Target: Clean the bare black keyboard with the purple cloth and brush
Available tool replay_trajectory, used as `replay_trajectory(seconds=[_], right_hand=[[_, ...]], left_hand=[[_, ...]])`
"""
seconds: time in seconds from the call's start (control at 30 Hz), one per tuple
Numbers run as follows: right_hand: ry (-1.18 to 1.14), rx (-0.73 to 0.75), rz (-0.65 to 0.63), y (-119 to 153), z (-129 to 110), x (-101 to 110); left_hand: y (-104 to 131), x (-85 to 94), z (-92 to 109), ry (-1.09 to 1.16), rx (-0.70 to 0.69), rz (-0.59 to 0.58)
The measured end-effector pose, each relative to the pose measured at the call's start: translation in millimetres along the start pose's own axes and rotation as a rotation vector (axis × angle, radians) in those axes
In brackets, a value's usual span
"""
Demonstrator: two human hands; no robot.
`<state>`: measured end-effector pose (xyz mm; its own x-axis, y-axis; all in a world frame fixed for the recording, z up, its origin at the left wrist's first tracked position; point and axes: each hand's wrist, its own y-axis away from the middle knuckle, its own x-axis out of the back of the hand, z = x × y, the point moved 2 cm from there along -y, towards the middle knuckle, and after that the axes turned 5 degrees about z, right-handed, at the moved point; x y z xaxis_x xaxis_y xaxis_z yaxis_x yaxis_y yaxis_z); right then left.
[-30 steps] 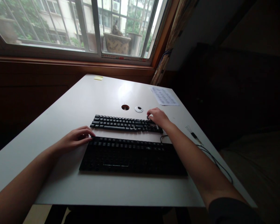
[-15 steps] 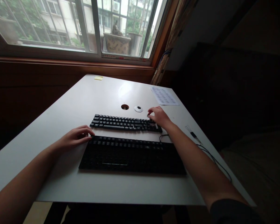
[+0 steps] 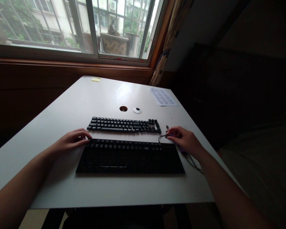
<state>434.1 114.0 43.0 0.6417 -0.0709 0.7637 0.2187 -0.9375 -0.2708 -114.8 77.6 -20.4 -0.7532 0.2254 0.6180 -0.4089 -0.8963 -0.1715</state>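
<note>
My left hand [image 3: 73, 140] rests at the far left corner of a black keyboard [image 3: 131, 160], its thumb and finger closed at the edge. Whether they hold anything is hidden. The keyboard's far rows carry keycaps; its nearer part is dark, and a thin bar shows at the front. Behind it lies a set of loose black keycaps [image 3: 119, 124] laid out in rows. Just beyond the far right corner, my right hand [image 3: 184, 140] pinches at a small dark thing beside the keyboard's cable [image 3: 161, 136]. I cannot tell what it is. A small greyish piece [image 3: 167, 127] shows by the fingertips.
Cable loops [image 3: 193, 163] lie right of the keyboard. Past the keycaps, the white table [image 3: 105, 95] has a round hole [image 3: 123, 108] and a round cover [image 3: 137, 110]. Printed sheets [image 3: 163, 97] and a yellow note [image 3: 95, 79] lie near its far edge, under a window.
My right hand has moved right and nearer, from over the right end of the loose keycaps to beside the cable. My left hand stays at the keyboard corner; the view has shifted slightly.
</note>
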Motion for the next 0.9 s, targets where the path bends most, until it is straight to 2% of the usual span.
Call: replay_trajectory(seconds=[0.13, 0.27, 0.5, 0.9], right_hand=[[0.029, -0.043, -0.034, 27.6, 0.9, 0.7], [0.011, -0.073, -0.043, 42.4, -1.6, -2.6], [-0.028, -0.099, -0.032, 51.5, -2.0, -5.9], [-0.075, -0.179, -0.005, 58.7, 12.0, -5.9]], left_hand=[[-0.2, 0.3, 0.2, 0.011, 0.015, 0.010], [-0.6, 0.5, -0.5, 0.023, 0.010, 0.015], [0.0, -0.5, -3.7, 0.019, 0.020, 0.023], [0.9, 0.0, -3.4, 0.010, 0.032, 0.022]])
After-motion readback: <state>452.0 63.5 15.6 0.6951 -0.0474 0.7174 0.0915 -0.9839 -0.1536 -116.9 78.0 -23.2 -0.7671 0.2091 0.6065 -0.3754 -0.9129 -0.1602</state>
